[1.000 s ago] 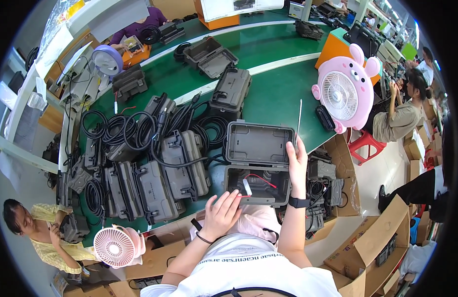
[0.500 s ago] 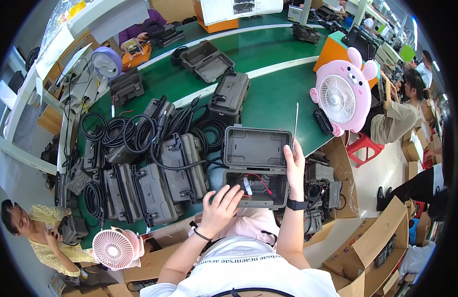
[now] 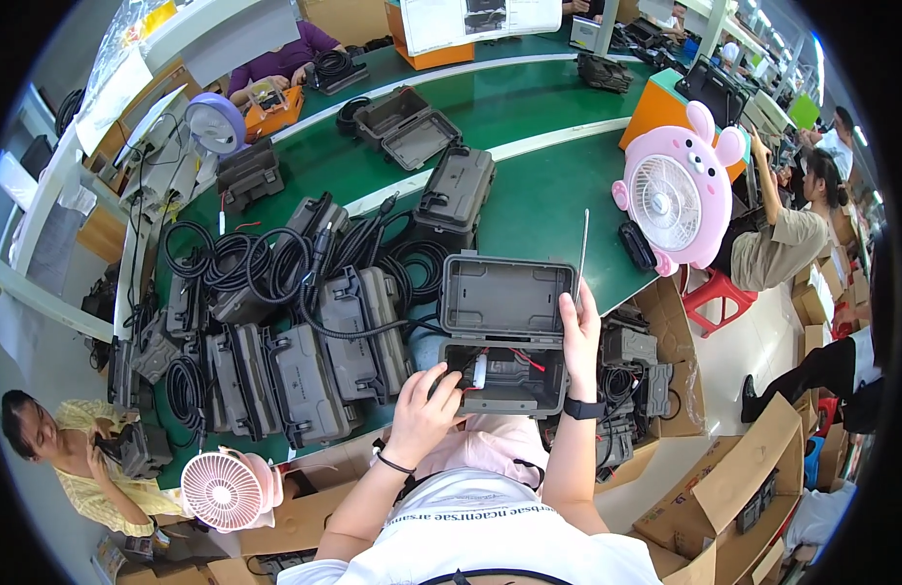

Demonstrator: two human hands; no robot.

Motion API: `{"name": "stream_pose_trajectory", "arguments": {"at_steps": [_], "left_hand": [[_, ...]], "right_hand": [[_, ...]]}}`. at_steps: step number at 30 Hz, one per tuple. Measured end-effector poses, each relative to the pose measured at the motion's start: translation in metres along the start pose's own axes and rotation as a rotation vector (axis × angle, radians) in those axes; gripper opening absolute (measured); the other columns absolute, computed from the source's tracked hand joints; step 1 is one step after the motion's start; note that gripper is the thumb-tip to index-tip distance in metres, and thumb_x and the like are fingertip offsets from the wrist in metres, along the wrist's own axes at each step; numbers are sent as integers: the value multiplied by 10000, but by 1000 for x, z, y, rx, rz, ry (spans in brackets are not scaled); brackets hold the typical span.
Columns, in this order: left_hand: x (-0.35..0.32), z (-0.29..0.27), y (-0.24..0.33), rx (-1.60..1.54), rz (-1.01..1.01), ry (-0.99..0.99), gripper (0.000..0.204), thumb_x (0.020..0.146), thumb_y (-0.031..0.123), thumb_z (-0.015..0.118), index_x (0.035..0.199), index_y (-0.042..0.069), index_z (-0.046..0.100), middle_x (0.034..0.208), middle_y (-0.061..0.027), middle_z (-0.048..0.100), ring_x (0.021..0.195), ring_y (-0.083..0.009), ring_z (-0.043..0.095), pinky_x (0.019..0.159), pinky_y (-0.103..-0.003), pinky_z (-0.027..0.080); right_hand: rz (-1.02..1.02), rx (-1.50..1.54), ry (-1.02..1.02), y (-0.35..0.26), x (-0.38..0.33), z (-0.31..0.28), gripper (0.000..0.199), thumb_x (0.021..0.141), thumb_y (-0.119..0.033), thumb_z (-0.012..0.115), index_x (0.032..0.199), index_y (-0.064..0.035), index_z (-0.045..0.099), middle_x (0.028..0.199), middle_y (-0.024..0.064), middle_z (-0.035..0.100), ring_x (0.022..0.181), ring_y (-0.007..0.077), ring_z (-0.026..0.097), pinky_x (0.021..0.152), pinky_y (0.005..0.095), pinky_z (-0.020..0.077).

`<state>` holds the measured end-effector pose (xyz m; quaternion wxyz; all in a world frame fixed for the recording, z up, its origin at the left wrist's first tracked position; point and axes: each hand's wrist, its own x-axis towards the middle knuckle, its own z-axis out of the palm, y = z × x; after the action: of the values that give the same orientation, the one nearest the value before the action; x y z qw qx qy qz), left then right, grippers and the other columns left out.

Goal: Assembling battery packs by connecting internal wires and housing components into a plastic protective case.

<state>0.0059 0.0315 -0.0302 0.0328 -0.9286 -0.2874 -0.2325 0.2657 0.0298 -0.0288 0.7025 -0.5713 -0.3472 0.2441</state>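
A grey hinged plastic case [image 3: 509, 402] stands open in front of me, its lid [image 3: 507, 292] tipped back toward the far side. Inside lie a white connector [image 3: 480, 371] and red wires [image 3: 531, 361]. My left hand [image 3: 423, 414] is closed on the case's left edge, fingertips at the rim. With my right hand [image 3: 580, 336] I grip the right side of the case and also hold a screwdriver-like tool; its thin metal shaft [image 3: 583, 242] points up past the lid, while its handle is hidden by the hand.
Closed grey cases [image 3: 309, 380] and coiled black cables [image 3: 266, 263] crowd the green table [image 3: 538, 195] to the left. A pink rabbit-shaped fan [image 3: 670, 195] stands right, a round pink fan [image 3: 222, 490] lower left. Cardboard boxes [image 3: 733, 478] sit at right. Co-workers are nearby.
My left hand has moved from over the case's opening to its left edge, its fingers closing there. The white connector and red wires have shifted slightly inside. My right hand stays nearly still.
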Motion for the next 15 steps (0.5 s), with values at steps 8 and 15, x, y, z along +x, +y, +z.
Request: {"name": "stream_pose_trajectory", "arguments": {"at_steps": [8, 15], "left_hand": [[-7, 3, 1, -56, -35, -16, 325, 658, 254, 741, 917, 86, 639, 1183, -13, 580, 1288, -253, 418, 931, -323, 486], [-8, 2, -5, -106, 0, 17, 271, 694, 221, 733, 884, 59, 630, 1186, -33, 584, 1311, -282, 428, 848, -302, 535]], "right_hand": [[-11, 13, -36, -3, -2, 1, 487, 958, -157, 575, 1398, -7, 429, 1178, 49, 602, 979, 80, 541, 868, 227, 429], [-273, -171, -41, -20, -16, -5, 478, 924, -141, 606, 1356, 9, 465, 1263, 123, 573, 1135, 182, 551, 983, 288, 395]]}}
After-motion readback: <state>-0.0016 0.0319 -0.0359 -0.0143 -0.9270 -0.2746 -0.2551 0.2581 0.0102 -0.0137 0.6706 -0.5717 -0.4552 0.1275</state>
